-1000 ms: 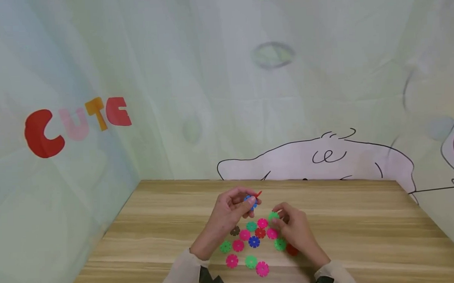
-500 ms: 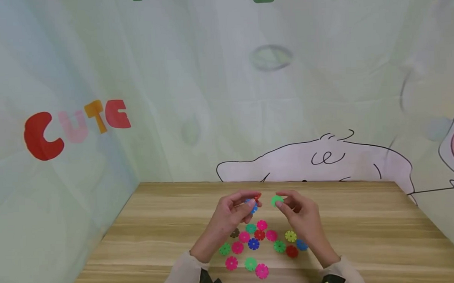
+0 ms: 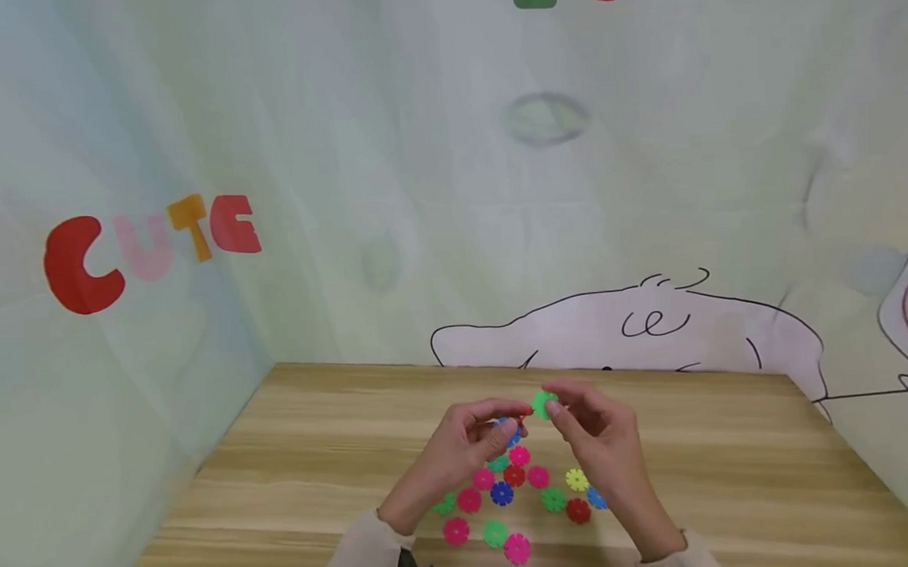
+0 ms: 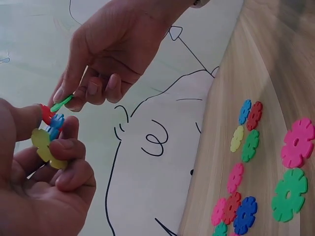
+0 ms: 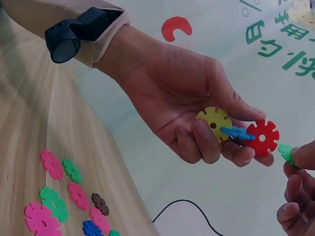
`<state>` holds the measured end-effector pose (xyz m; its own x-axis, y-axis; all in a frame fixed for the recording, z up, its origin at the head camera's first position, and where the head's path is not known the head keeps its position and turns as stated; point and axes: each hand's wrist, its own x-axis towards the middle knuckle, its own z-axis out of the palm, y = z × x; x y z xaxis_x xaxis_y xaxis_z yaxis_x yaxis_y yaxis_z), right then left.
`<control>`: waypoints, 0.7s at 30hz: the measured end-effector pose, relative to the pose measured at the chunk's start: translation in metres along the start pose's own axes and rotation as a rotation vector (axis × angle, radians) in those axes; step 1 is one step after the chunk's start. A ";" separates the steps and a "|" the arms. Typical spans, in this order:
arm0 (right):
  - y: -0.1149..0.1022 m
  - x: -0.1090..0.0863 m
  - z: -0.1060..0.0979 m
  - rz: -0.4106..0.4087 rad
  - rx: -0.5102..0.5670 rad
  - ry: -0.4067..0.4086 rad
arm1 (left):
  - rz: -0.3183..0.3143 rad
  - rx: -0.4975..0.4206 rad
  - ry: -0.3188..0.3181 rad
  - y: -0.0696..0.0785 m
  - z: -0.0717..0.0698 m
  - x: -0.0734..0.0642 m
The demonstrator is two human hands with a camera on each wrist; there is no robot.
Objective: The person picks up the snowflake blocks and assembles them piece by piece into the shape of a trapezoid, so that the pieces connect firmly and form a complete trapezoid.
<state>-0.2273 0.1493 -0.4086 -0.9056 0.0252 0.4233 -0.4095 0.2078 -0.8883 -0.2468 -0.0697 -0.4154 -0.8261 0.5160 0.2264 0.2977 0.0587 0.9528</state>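
My left hand (image 3: 460, 450) holds a small chain of notched plastic discs above the table. In the right wrist view the chain runs from a yellow disc (image 5: 214, 124) through a blue disc (image 5: 237, 132), seen edge-on, to a red disc (image 5: 263, 138). The left fingers curl over the yellow one. My right hand (image 3: 602, 437) pinches a light green notched disc (image 3: 544, 405) between thumb and index finger. Its edge is right at the red disc in both wrist views. In the head view the yellow disc is hidden behind the left hand.
Several loose notched discs lie on the wooden table (image 3: 340, 454) below the hands, among them a pink disc (image 3: 517, 548), a dark blue disc (image 3: 502, 494), a red disc (image 3: 578, 511) and a yellow disc (image 3: 577, 479). A printed cloth backdrop (image 3: 391, 194) stands behind.
My right hand has lifted the light green disc from beside the loose discs and brought it left to the chain. The left hand has lowered slightly, keeping its hold.
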 end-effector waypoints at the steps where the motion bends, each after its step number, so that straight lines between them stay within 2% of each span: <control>1: -0.001 -0.002 0.001 -0.003 0.005 -0.009 | 0.007 0.014 -0.002 0.000 0.001 -0.001; 6: -0.001 -0.007 0.003 -0.010 0.007 -0.045 | 0.023 0.073 0.004 0.001 0.004 -0.004; 13: -0.002 -0.010 0.004 -0.050 -0.004 -0.015 | 0.039 0.134 0.014 0.004 0.009 -0.003; 21: -0.007 -0.012 0.010 -0.074 0.065 -0.010 | 0.083 0.215 0.117 0.007 0.014 -0.004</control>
<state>-0.2144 0.1377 -0.4091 -0.8736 0.0024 0.4866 -0.4812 0.1445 -0.8646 -0.2345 -0.0598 -0.4126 -0.8409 0.4247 0.3354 0.4508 0.2070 0.8683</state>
